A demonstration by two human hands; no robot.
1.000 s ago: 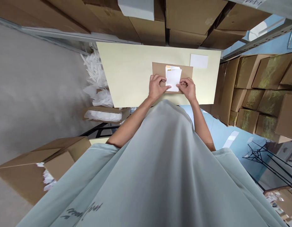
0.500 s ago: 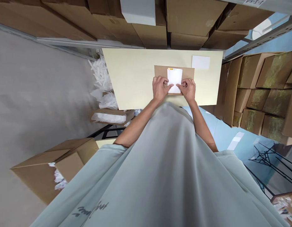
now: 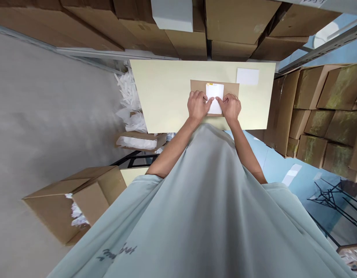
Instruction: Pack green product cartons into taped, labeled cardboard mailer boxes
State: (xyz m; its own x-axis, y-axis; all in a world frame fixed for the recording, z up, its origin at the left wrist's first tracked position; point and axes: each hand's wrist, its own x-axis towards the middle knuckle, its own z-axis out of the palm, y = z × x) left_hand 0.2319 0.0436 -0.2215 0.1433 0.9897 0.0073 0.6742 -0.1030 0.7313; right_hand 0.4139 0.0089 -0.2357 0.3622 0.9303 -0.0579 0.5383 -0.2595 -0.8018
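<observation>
A white paper sleeve (image 3: 215, 95) with a small yellow strip at its far edge lies on a brown cardboard sheet (image 3: 232, 88), on a pale yellow table (image 3: 166, 92). My left hand (image 3: 197, 105) pinches the sleeve's left side. My right hand (image 3: 232, 106) pinches its right side. Both sets of fingertips nearly meet over the sleeve's middle. The near end of the sleeve is hidden under my fingers.
A white card (image 3: 247, 76) lies at the table's far right. Stacked cardboard boxes (image 3: 320, 108) line the right side and the shelf beyond. An open box (image 3: 76, 204) with white packets stands on the floor at left, beside loose white bags (image 3: 129, 100).
The inner card with the yellow strip has slid deeper into the white sleeve, so less of it sticks out. My fingertips have come closer together over the sleeve.
</observation>
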